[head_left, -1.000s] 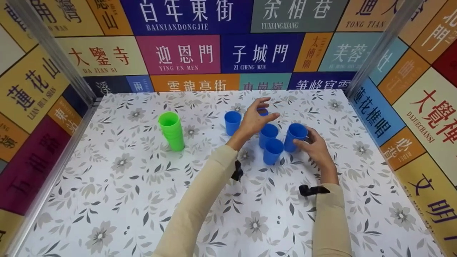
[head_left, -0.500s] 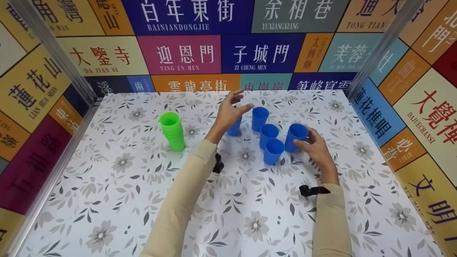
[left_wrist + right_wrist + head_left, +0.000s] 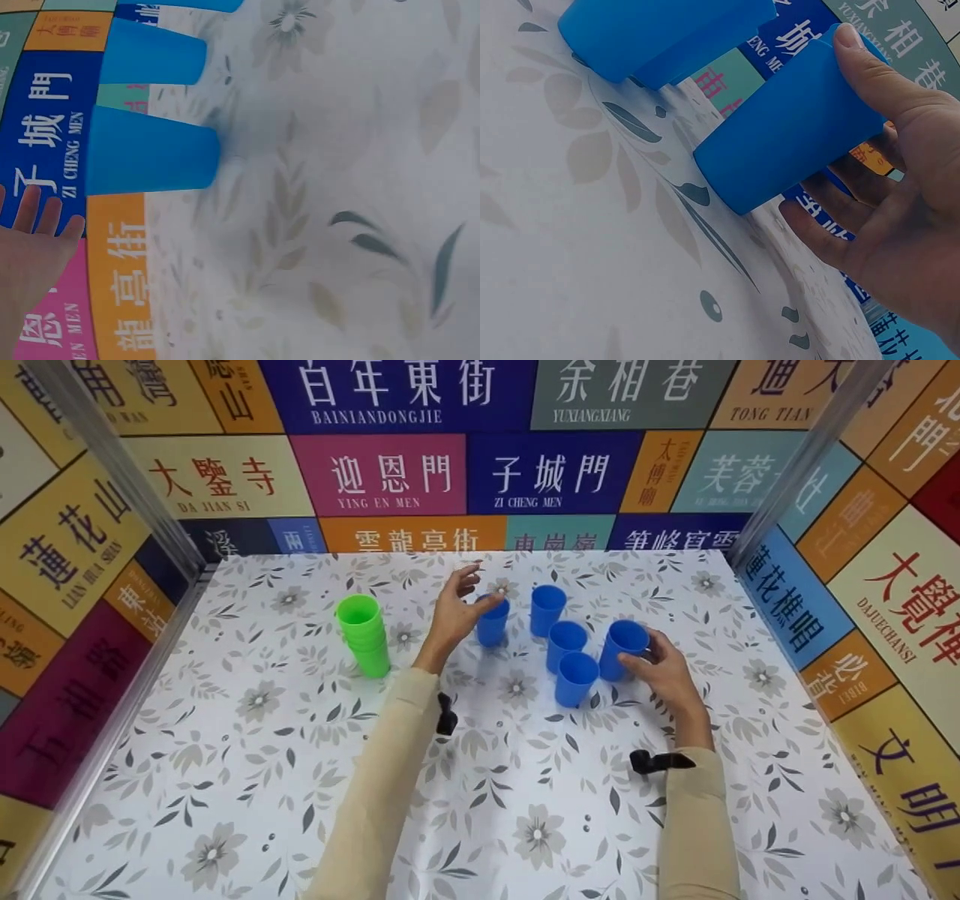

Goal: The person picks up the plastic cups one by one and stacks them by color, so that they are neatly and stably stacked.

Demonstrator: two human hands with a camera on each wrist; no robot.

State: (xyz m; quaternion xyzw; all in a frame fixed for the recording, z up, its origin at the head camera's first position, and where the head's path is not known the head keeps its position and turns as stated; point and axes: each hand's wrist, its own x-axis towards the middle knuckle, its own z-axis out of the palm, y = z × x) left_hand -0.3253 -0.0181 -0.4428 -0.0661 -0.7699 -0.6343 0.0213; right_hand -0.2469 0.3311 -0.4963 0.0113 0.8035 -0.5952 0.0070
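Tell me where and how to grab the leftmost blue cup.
Probably grip that cup around its upper wall, coming from the left with the left hand: it stands upright, wider at the rim than the base, and the other blue cups are to its right.

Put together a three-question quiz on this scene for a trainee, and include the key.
1. Who grips a blue cup?
A: the left hand only
B: the right hand only
C: neither hand

2. True or false: the green cups lie tipped over on their sides.

3. Fill in the blank: in the head view, the left hand is nearest to the ____ blue cup.

Key:
1. B. Its thumb and fingers are around the cup, while the left hand holds nothing.
2. False. The green cups stand upright, nested in one stack.
3. Leftmost. The leftmost blue cup is partly hidden by that thumb.
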